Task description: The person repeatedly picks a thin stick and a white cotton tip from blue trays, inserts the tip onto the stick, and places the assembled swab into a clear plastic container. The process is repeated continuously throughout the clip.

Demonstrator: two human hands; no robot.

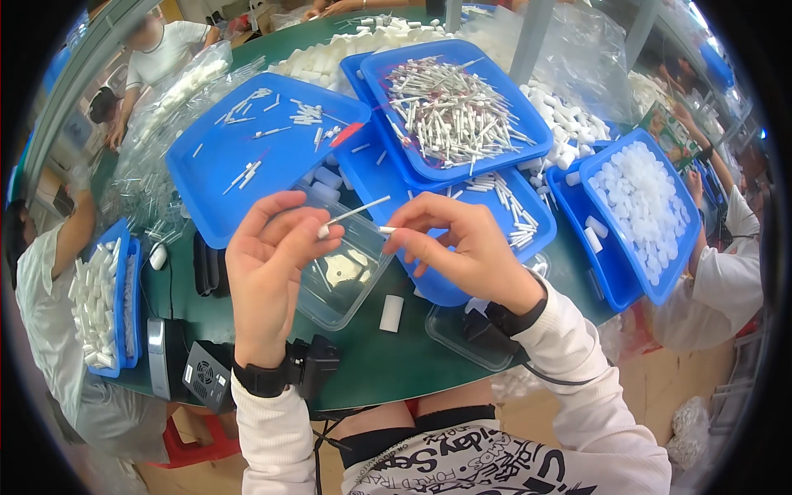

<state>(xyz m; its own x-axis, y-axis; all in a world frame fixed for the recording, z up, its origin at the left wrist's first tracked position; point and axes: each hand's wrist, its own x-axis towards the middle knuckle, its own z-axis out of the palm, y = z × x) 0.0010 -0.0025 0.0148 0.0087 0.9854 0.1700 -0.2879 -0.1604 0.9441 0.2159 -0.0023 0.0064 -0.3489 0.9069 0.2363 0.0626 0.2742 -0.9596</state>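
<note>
Above a clear plastic tub (340, 320), my left hand (266, 268) pinches a thin white stick (360, 209) with a thicker white end, its tip slanting up to the right. Close to that stick, a short white tube (385, 230) pokes out from between the thumb and fingers of my right hand (470, 247). The two pieces look slightly apart. Part of what each hand holds is hidden by the fingers. On the green table (363, 363) just below my hands stands a white cylinder (391, 313).
Beyond my hands are a blue tray (194, 177) with a few thin sticks and a stacked blue tray (540, 136) heaped with them. A blue tray (691, 247) of translucent white caps lies right. At left, a person's arm (78, 231) is near another tray (130, 330).
</note>
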